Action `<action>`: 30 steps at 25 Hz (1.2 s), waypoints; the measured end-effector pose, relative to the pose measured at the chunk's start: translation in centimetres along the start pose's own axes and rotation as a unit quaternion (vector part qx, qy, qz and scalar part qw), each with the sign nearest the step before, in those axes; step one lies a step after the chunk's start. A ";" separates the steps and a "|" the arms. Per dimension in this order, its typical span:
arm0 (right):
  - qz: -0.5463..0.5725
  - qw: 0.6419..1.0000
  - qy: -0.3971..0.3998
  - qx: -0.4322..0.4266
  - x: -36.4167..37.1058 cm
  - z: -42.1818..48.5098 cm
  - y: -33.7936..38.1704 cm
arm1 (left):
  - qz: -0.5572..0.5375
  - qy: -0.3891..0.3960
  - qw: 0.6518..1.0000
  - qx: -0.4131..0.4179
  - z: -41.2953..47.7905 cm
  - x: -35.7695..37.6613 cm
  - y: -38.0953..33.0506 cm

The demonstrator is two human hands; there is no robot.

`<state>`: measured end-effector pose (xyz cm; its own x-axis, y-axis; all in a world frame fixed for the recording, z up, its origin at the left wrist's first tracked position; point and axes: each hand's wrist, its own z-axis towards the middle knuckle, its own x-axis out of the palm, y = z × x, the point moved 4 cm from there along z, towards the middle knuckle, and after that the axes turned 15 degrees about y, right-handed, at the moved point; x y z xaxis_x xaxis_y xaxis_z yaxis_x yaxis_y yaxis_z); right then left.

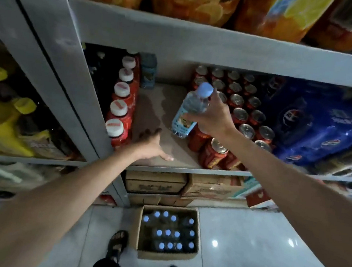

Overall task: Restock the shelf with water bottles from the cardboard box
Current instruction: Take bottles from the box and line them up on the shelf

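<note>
Shelf (151, 109): my right hand (213, 117) grips the water bottle (191, 111), tilted; left hand (152, 144) spread, seemingly resting there. I'd stand it upright toward twelve o'clock, clear of cans (240, 114).

Dim, flat light overall. The shelf (182, 151) recess behind the grip (212, 117) sinks into shadow, and a soft dark patch lies on its board left of the grip. Can tops (240, 113) right of the grip and the held water bottle (193, 105) catch small highlights. The floor tiles (246, 238) far below carry white glare spots. Everything is slightly smeared, and the wide lens bows the frame edges.
</note>
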<state>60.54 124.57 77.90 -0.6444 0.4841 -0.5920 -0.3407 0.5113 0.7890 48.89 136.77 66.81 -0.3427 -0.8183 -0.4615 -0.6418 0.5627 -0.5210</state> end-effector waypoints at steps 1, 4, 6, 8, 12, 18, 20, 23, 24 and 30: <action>-0.031 0.999 0.013 -0.005 0.0 1.8 0.1 | 0.026 0.027 0.999 -0.024 0.9 0.4 0.7; -0.044 0.997 0.056 -0.031 1.1 7.9 -0.6 | 0.168 0.042 0.981 -0.087 2.9 0.1 1.8; -0.020 0.997 0.057 -0.038 2.6 11.7 -1.6 | 0.182 0.060 0.975 -0.112 3.5 0.0 1.6; 0.000 0.997 0.069 -0.042 4.1 15.4 -2.7 | 0.221 0.053 0.966 -0.121 4.0 -0.4 1.1; -0.058 0.996 0.046 -0.039 5.9 21.0 -3.8 | 0.298 0.010 0.949 -0.103 6.0 -0.6 1.6; -0.036 0.996 0.059 -0.049 6.3 25.6 -3.2 | 0.280 -0.004 0.956 -0.090 6.9 -0.9 2.4; -0.050 0.996 0.061 -0.049 6.2 26.7 -3.1 | 0.269 -0.001 0.958 -0.095 7.1 -1.1 2.4; -0.054 0.995 0.062 -0.058 6.0 27.3 -2.6 | 0.271 -0.005 0.958 -0.095 7.1 -1.3 2.1; -0.053 0.995 0.066 -0.059 6.1 27.4 -2.4 | 0.285 -0.002 0.953 -0.099 7.1 -1.3 2.1; -0.068 0.995 0.057 -0.052 6.2 28.1 -1.8 | 0.294 0.019 0.950 -0.102 7.1 -1.2 2.0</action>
<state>76.39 146.66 68.19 -0.6595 0.3291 -0.6758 -0.4946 0.4871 0.7198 52.87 139.70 61.26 -0.7054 -0.3763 -0.6007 -0.4509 0.8921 -0.0294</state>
